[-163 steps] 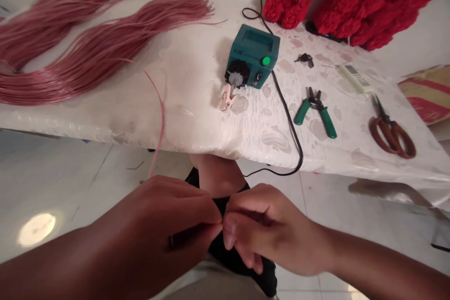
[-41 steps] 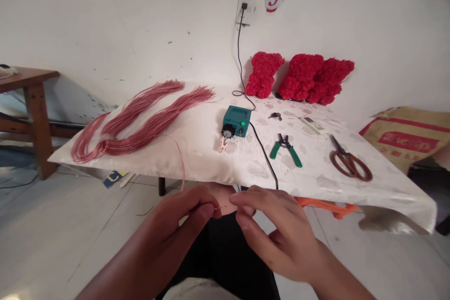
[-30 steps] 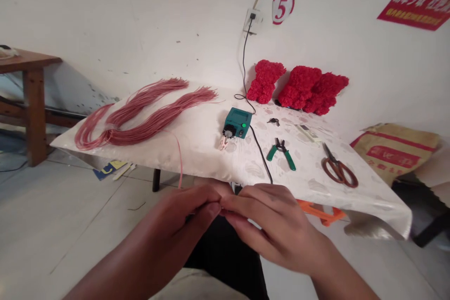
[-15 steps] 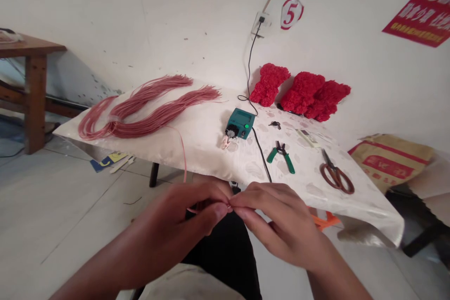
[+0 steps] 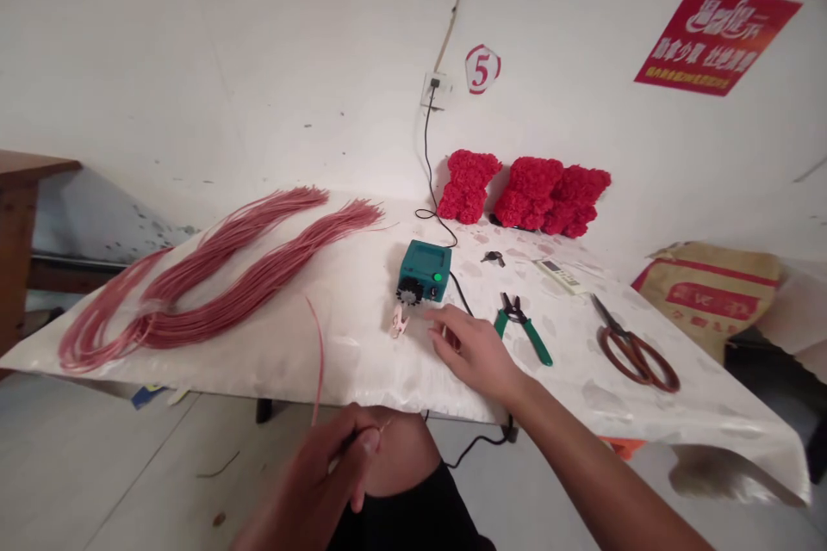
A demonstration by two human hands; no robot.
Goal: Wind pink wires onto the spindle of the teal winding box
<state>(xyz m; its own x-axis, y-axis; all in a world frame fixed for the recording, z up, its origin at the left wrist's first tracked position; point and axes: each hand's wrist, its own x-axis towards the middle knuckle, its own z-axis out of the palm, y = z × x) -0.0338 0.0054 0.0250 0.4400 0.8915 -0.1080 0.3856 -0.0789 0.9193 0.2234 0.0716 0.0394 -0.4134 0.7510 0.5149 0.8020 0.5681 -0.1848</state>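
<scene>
My left hand (image 5: 326, 469) is low over my knee, shut on a single pink wire (image 5: 318, 362) whose strand rises past the table edge. Thin bare strands show at the wire's end, near my fingertips. My right hand (image 5: 469, 351) reaches over the white tablecloth (image 5: 362, 362), fingers holding nothing visible. Its fingertips are just right of a small teal box with a black dial (image 5: 425, 272) and close to a pale alligator clip (image 5: 399, 323). Two long bundles of pink wire (image 5: 213, 293) lie to the left.
Green-handled wire strippers (image 5: 522, 327) lie right of my right hand, with brown-handled scissors (image 5: 630, 349) farther right. Keys (image 5: 492, 257), a white remote (image 5: 561, 275) and red flower-covered bears (image 5: 517, 194) stand behind. A black cable runs from the box up to a wall socket (image 5: 434, 90).
My hands have parted from their pinch in front of my lap. My right hand has moved forward onto the table beside the box, and my left hand has dropped lower, still holding the wire.
</scene>
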